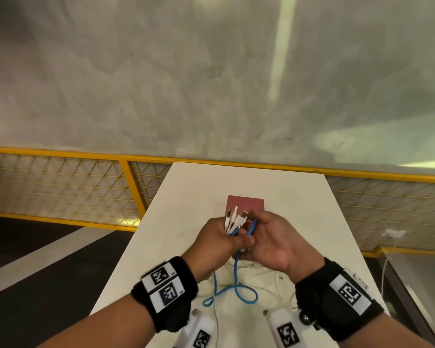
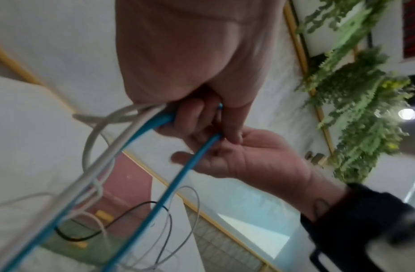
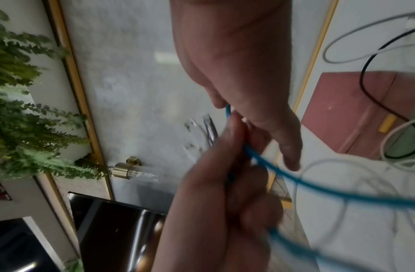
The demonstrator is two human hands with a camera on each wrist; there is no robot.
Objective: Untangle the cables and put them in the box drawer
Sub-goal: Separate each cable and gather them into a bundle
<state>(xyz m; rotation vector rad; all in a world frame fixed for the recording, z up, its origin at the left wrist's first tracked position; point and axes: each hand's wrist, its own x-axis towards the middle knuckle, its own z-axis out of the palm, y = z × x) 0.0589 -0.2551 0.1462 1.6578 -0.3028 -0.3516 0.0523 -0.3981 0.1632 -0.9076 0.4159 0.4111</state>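
Observation:
My left hand [image 1: 219, 237] grips a bunch of cables, whose white plug ends [image 1: 234, 217] stick up out of the fist. A blue cable [image 1: 236, 287] hangs from it in loops down to the table [image 1: 186, 197]. My right hand [image 1: 271, 237] touches the left and pinches a loop of the blue cable [image 3: 295, 181] at its fingertips. White cables [image 2: 94, 162] and a thin black cable [image 2: 113, 219] dangle below my left hand [image 2: 190, 55]. The pink box [image 1: 245, 203] lies just beyond both hands; its drawer with a yellow tab [image 3: 387, 123] is pulled out, greenish inside.
The narrow white table has edges close on both sides and a yellow-framed mesh railing [image 1: 133, 187] at its far end. A pale cloth [image 1: 256, 277] lies under the hanging loops. At the right a wall socket [image 1: 394, 233] has a white lead. Green plants [image 2: 355, 95] hang on a wall.

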